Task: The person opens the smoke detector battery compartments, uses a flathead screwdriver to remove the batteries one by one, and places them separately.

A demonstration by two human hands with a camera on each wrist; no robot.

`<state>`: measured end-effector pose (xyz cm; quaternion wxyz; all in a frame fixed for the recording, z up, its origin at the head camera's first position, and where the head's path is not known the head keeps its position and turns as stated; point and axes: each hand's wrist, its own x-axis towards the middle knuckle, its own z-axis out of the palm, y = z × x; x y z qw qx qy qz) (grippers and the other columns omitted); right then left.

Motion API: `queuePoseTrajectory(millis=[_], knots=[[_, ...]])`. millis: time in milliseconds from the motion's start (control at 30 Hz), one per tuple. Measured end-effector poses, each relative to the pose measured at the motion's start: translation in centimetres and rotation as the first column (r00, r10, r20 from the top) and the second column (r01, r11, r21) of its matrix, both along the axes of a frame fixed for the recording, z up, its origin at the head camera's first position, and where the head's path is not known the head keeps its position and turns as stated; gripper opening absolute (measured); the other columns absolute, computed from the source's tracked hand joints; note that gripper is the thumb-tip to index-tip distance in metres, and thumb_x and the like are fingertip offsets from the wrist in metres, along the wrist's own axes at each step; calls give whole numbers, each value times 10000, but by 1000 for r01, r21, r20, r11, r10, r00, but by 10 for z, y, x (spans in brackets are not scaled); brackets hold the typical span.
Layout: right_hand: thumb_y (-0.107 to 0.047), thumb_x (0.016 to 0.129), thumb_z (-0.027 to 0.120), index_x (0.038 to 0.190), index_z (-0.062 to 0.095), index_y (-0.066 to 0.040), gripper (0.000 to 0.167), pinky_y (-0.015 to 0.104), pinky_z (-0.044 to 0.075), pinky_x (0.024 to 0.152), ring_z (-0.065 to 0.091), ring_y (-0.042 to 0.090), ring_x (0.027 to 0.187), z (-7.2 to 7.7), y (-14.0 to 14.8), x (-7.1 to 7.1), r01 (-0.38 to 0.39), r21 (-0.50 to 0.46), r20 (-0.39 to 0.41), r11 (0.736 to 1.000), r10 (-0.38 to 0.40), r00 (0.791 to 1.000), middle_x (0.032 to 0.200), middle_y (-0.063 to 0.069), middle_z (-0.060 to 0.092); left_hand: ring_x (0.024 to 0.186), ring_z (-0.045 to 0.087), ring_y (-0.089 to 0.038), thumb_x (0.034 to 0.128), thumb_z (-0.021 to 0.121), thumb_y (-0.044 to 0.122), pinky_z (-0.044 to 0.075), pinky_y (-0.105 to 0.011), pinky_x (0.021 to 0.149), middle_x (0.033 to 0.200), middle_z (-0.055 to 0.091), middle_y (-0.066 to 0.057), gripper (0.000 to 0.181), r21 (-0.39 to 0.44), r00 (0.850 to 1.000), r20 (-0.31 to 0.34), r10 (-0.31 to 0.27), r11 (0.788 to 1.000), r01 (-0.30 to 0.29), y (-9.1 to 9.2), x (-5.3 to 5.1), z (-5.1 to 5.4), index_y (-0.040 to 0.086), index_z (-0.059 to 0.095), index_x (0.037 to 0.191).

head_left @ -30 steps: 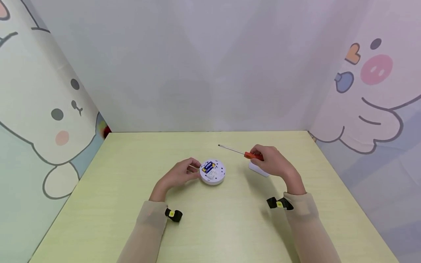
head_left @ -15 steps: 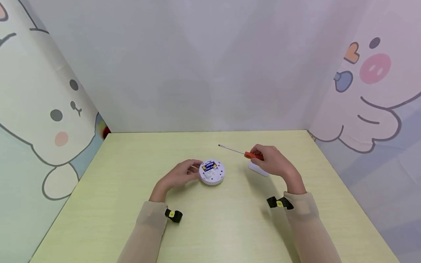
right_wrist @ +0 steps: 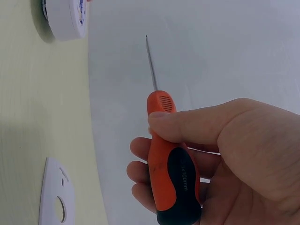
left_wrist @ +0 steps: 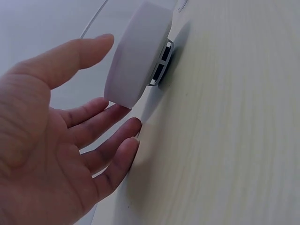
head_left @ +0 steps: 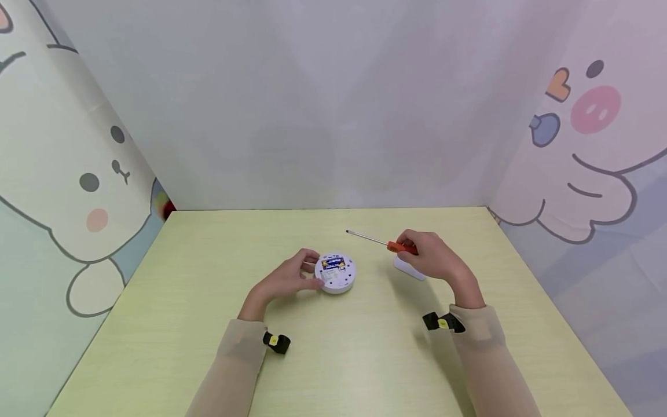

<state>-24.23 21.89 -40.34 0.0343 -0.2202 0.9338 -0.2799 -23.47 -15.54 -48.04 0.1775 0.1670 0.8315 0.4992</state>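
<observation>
A round white smoke detector (head_left: 336, 284) lies on the table, its back with a blue-and-yellow battery (head_left: 333, 263) facing up. In the left wrist view, slotted vents (left_wrist: 162, 63) show on its underside. My left hand (head_left: 288, 276) is at the detector's left rim; fingertips touch the edge, and the thumb is spread close to it. My right hand (head_left: 429, 253) grips a screwdriver (right_wrist: 165, 154) by its orange-and-black handle, above the table, its thin metal shaft (head_left: 367, 237) pointing left and away. Below that hand lies a white mounting plate (head_left: 409, 268), partly hidden; a round hole shows in the right wrist view.
The pale wooden table (head_left: 333, 359) ends at a plain light backdrop (head_left: 333, 116). Cartoon-printed panels (head_left: 599, 174) stand along both sides. Each wrist wears a black strap (head_left: 444, 322).
The smoke detector has turned clockwise a little, so its battery lies more level. My left fingers have shifted along its rim, with the thumb further forward. My right hand and screwdriver stay nearly still.
</observation>
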Motion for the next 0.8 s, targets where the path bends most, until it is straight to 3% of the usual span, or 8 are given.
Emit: queuePoseTrajectory(millis=[367, 800], knots=[[-107, 1026, 685, 1168, 707, -86, 145, 370, 529, 790, 618, 176, 840, 1, 0, 1, 10, 7, 1, 1000, -10, 1000, 1010, 20, 729, 1360, 565, -277, 892, 885, 318, 473, -499, 1132, 1459, 601, -58, 777, -27, 999, -21, -24, 999, 24, 4, -1, -2, 133, 469, 1521], [-102, 1018, 678, 1175, 687, -43, 167, 388, 539, 802, 632, 165, 839, 4, 0, 3, -5, 24, 28, 1000, 4, 1000, 998, 35, 735, 1290, 587, -239, 843, 927, 305, 509, -470, 1069, 1411, 616, -29, 871, -33, 999, -42, 5, 999, -6, 10, 2, 0, 132, 465, 1561]])
